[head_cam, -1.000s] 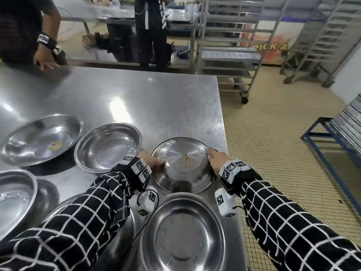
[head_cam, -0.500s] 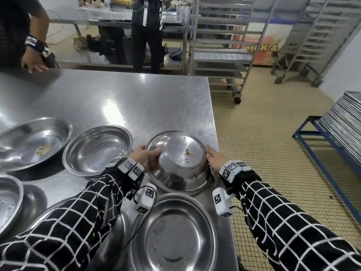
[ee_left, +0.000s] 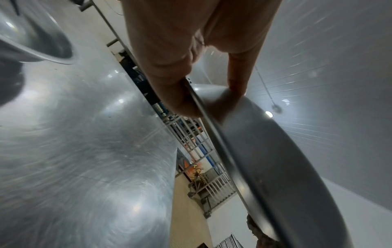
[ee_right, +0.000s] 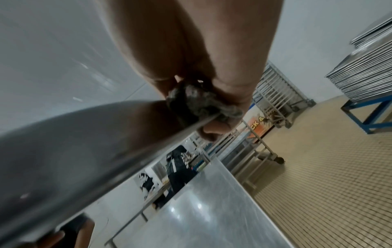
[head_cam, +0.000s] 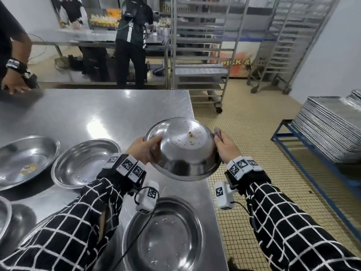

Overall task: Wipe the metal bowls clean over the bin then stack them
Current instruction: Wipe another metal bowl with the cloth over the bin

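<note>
Item one, dirty metal bowl (head_cam: 182,148): held clear of the steel table (head_cam: 101,114) at its right-hand corner, tipped so the hollow faces away from me and the speckled, crumbed inside can be seen. I judge it is carried this way to bring it off the table towards the bin, which no view shows. Item two, my left hand (head_cam: 143,147): thumb laid over the rim and fingers under it, pinching the left edge; the left wrist view shows that rim (ee_left: 203,115) caught between thumb and fingertips. Item three, my right hand (head_cam: 224,146): closed on the opposite edge together with a grey wad of cloth (ee_right: 191,100), the cloth pressed against the rim (ee_right: 203,122) so that, as I reckon, it is ready for wiping without a change of grip. Two hands on opposite edges keep a wide, slippery bowl level enough that crumbs do not fall on the table. Count of bowls in the head view: one in hand; on the table, a bowl with a yellowish scrap (head_cam: 27,163) at far left, a bowl beside it (head_cam: 84,163), a near bowl (head_cam: 164,233) under my wrists, and a part of one more (head_cam: 4,216) at the left edge; further rims under my left sleeve are hidden, so I cannot fix the total. No stack begun. Count of cloths: one. Other persons: two, one at the table's far left, one standing at a rear counter. Tray stack (head_cam: 330,133) on a blue frame at right; wheeled racks (head_cam: 197,55) behind.
</note>
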Available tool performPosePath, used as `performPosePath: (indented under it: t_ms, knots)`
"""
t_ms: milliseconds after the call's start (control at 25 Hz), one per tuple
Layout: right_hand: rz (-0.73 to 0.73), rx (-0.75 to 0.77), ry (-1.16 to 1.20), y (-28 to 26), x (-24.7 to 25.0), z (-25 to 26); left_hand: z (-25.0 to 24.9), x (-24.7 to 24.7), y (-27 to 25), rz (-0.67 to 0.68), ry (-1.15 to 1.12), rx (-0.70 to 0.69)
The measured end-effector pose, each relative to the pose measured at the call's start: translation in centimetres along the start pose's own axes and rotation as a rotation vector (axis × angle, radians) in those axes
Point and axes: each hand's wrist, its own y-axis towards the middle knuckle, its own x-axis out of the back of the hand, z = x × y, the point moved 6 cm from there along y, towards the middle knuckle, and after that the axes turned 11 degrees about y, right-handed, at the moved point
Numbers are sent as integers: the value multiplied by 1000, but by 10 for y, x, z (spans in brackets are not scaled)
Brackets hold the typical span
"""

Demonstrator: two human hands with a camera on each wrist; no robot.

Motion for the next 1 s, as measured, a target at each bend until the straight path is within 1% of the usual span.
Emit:
performPosePath:
  t_ms: [80,120,240,360,440,480,560,680,840,920,1000]
  knots:
    - [-51,12,-17,-17,19,7,-6,-9,-8,-5,23,-35]
    - [-85,10,-30,-28,31,7,-6,-18,-12,23,27,-37]
    - [-190,-15,-46,-73,66,1,-3,-55,-35,166,52,-19]
    - [-290,-67,-60,-131,99,-10,3,-91,-51,236,79,-10]
    - [-350,-97,-63,-166,118,-17,16,-115,-51,290,107,1]
    - [-388,-115,-76,-184,128,-22,24,-130,-53,342,110,-4]
    - [-467,-154,-85,-221,148,-35,34,-160,-72,418,155,17]
    - [-582,-191,-102,-272,178,-53,41,-204,-111,478,110,41]
    - [-661,-217,-86,-322,211,-76,55,-256,-153,517,109,91]
    - [-665,-230,-84,-339,231,-94,69,-281,-162,556,129,107]
    - [-651,-221,-97,-349,251,-110,79,-304,-167,595,190,70]
